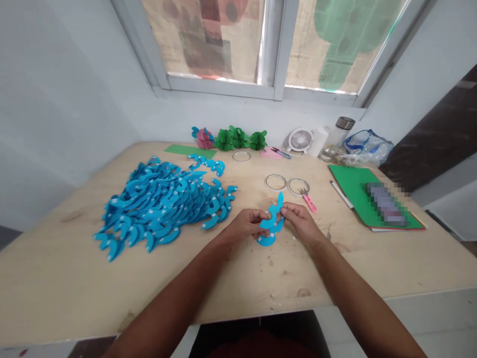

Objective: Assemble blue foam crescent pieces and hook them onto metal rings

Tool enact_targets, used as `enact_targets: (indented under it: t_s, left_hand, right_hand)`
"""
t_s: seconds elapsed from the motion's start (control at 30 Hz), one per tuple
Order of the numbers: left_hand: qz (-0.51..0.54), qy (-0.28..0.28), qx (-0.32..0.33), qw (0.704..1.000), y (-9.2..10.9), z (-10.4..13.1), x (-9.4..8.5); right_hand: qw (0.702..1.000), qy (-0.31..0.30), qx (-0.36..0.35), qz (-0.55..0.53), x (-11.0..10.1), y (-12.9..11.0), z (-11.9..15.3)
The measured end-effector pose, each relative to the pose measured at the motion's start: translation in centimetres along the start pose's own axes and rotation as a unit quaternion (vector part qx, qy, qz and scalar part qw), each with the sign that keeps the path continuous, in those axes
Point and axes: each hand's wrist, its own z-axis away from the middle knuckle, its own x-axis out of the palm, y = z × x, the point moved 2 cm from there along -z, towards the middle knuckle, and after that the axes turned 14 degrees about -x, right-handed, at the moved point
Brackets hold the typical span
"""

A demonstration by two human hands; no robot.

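Note:
Between my two hands is a curved blue paper piece (269, 222) with small white squares on it. My left hand (249, 223) pinches its left side, fingers closed. My right hand (298, 219) grips its upper right part between thumb and fingers. More blue paper shows just below and behind it, close to the table top; whether the parts are joined cannot be made out. To the left of my hands lies a large heap of similar blue paper pieces (164, 199), many bearing white squares.
Rolls of tape (276, 182) and pink-handled snips (309, 201) lie beyond my hands. Green paper (350, 186), a white pen (341, 194) and a blurred phone are at right. Paper figures (237, 138), a fan (300, 140) and a bottle (337, 137) stand along the back.

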Motion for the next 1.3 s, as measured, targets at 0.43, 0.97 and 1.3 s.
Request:
enact_targets:
  t_s: [0.43, 0.97, 1.3]
  left_hand:
    - [-0.004, 0.058, 0.012, 0.998, 0.9, 0.7, -1.8]
    - [0.09, 0.03, 0.033, 0.995, 1.5, 1.2, -1.7]
    - [0.117, 0.065, 0.002, 0.991, 0.2, 0.2, -0.7]
  right_hand:
    - [0.986, 0.152, -0.026, 0.07, -1.4, 0.1, -0.5]
    - [0.993, -0.006, 0.034, 0.114, -0.3, 1.5, 0.1]
    - [0.983, -0.056, 0.041, 0.169, 0.1, 0.6, 0.0]
